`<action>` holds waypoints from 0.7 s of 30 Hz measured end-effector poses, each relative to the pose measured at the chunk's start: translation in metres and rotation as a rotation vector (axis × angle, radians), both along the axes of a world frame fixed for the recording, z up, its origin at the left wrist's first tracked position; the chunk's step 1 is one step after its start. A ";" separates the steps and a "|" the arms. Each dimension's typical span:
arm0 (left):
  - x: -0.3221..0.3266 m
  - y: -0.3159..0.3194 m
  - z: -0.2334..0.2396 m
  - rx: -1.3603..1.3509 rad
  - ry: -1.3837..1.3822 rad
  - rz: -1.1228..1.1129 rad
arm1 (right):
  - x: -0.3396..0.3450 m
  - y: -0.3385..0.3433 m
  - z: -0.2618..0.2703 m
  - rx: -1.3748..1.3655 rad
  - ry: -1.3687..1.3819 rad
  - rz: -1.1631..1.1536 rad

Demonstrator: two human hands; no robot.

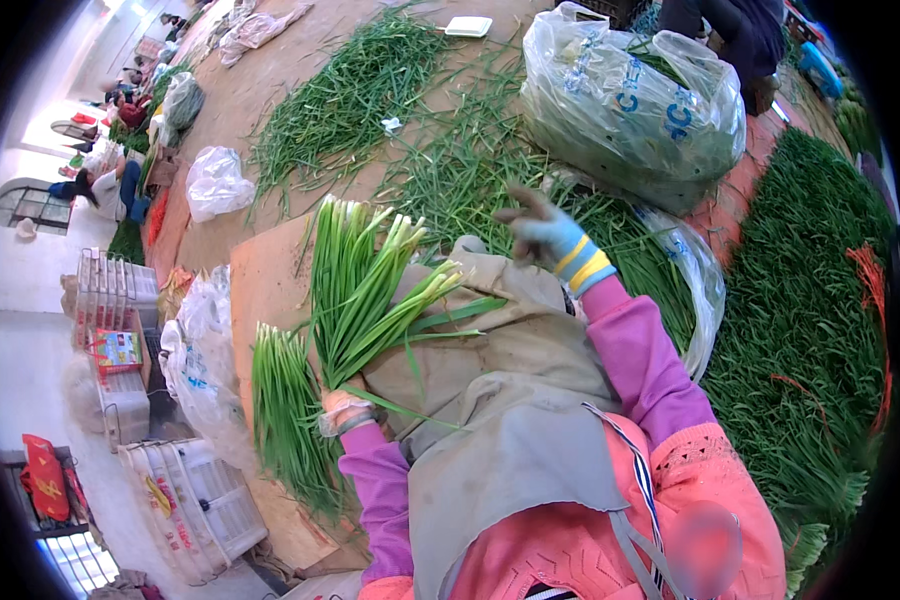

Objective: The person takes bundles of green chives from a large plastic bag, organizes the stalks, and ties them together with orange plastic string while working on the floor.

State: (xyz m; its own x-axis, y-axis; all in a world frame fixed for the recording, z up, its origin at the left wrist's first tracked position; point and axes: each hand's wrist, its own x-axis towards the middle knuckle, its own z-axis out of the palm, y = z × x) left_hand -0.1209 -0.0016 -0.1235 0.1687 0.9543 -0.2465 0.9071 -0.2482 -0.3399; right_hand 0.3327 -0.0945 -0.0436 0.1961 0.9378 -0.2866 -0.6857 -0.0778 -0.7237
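Note:
My left hand (339, 409), in a thin clear glove, holds a bunch of long green leafy stalks, likely garlic chives (360, 292), with pale cut ends pointing away from me. Several stalks splay out over the grey apron (495, 352) on my lap. Beside that hand, a second bunch (277, 397) lies on a wooden board (270, 262). My right hand (536, 229) wears a dirty blue and yellow work glove; it is raised over my knee with fingers apart and nothing in it. Loose green leaves (472, 180) lie on the ground just beyond it.
A large clear plastic bag (630, 112) of greens stands ahead at the right. Dense piled greens (787, 322) cover my right side. White plastic crates (195, 502) stand at the left, and a leaf heap (352, 90) lies ahead. Other people sit at far left; one is near at top right.

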 end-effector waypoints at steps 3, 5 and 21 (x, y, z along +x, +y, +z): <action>-0.008 0.005 -0.009 -0.022 0.040 0.085 | -0.029 -0.003 -0.010 0.071 0.010 0.299; -0.011 0.009 -0.015 -0.040 0.047 0.100 | -0.054 0.005 -0.037 0.037 0.217 0.264; -0.045 0.016 -0.038 -0.090 0.256 -0.114 | 0.049 0.022 -0.025 0.443 -1.722 0.107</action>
